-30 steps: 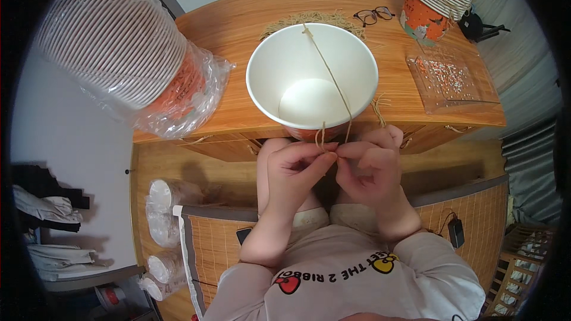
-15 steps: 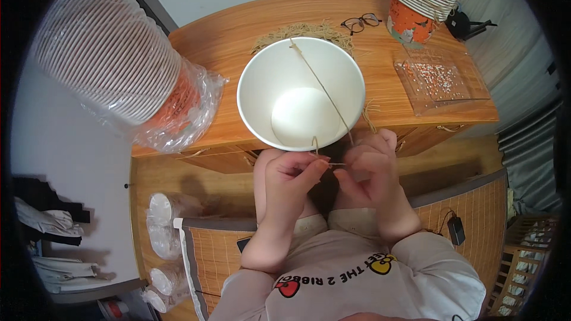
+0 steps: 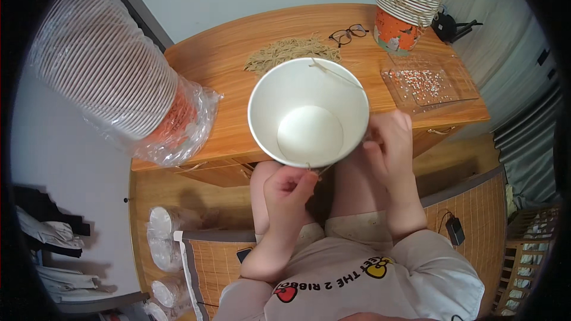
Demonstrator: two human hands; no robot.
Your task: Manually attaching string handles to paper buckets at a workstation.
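Note:
A large white-lined paper bucket (image 3: 309, 134) stands tilted toward me at the table's near edge, above my knees. A thin tan cord (image 3: 336, 75) runs from its far rim across the opening and over the right rim. My left hand (image 3: 288, 191) is closed at the near rim, thumb and forefinger pinching a cord end there. Beside the bucket's right wall, my right hand (image 3: 389, 147) has its fingers curled in; whatever they hold is hidden. Behind the bucket lies a pile of short tan cords (image 3: 285, 52).
A plastic-wrapped bucket stack (image 3: 119, 65) leans at left. Glasses (image 3: 349, 35), another bucket stack (image 3: 404, 15) and a clear tray (image 3: 425, 86) of small orange and white beads occupy the right side. A black device (image 3: 455, 230) lies on the woven mat.
My right hand has moved away from the left, out to the bucket's right side. The cord across the opening has shifted rightward over the rim. The view has tilted slightly.

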